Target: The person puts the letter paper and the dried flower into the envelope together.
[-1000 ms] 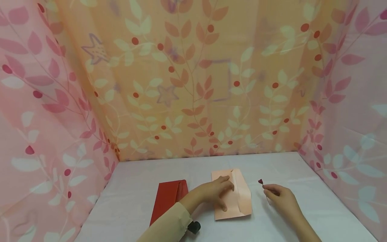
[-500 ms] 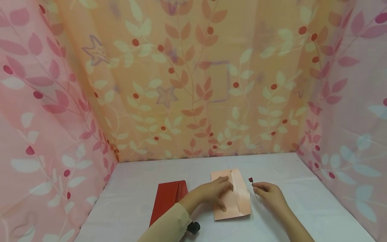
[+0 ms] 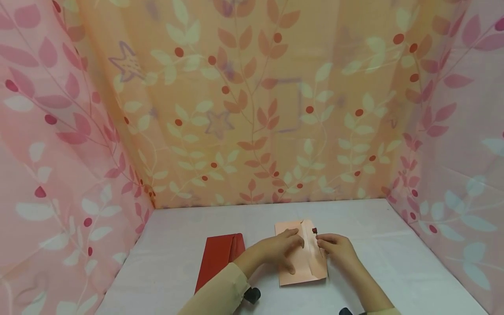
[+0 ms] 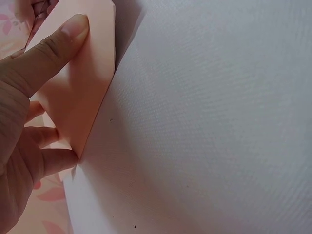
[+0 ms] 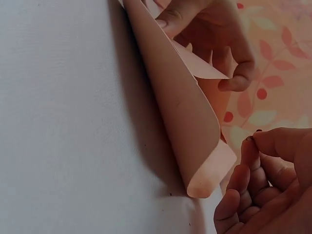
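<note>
A pale pink envelope [image 3: 299, 258] lies on the white table with its flap folded out to the right. My left hand [image 3: 285, 251] holds it, thumb on the near part and fingers bent toward the far part; in the left wrist view the thumb [image 4: 73, 29] presses the paper. Its pocket edge stands raised in the right wrist view, next to a bent left fingertip [image 5: 234, 83]. Between thumb and forefinger, my right hand [image 3: 336, 247] pinches the thin stem of a small dark red flower [image 3: 314, 230] over the flap. The right wrist view mostly hides the flower.
Left of the pink envelope lies a red envelope [image 3: 220, 258], partly covered by my left forearm. A black wrist camera [image 3: 252, 295] sits by the left sleeve. Patterned cloth [image 3: 252, 109] walls the table at the back and both sides.
My right hand has moved left with the flower, from beside the pink envelope to over its flap. The left hand and both envelopes have stayed in place.
</note>
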`<action>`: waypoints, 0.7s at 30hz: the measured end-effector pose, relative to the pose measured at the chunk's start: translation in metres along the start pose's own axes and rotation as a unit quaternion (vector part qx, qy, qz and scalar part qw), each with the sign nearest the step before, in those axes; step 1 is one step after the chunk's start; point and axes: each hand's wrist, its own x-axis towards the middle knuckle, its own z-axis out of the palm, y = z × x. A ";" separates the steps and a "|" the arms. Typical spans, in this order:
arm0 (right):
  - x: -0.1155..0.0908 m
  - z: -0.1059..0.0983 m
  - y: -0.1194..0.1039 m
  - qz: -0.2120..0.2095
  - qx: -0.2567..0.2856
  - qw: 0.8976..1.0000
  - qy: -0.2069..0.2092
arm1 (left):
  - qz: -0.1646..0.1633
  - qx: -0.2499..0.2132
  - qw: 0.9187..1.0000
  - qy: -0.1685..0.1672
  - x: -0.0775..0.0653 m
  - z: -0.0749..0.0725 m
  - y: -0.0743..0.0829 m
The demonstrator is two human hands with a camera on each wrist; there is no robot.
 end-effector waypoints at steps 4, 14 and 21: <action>0.005 0.009 0.001 0.003 0.016 1.000 0.000 | 0.010 -0.004 1.000 0.007 -0.001 -0.002 0.000; 0.004 0.028 -0.003 0.037 0.096 0.994 -0.024 | 0.016 -0.018 1.000 0.011 -0.003 -0.001 -0.002; 0.000 0.034 -0.002 0.041 0.090 0.995 -0.026 | 0.022 -0.018 0.999 0.023 -0.003 0.004 -0.007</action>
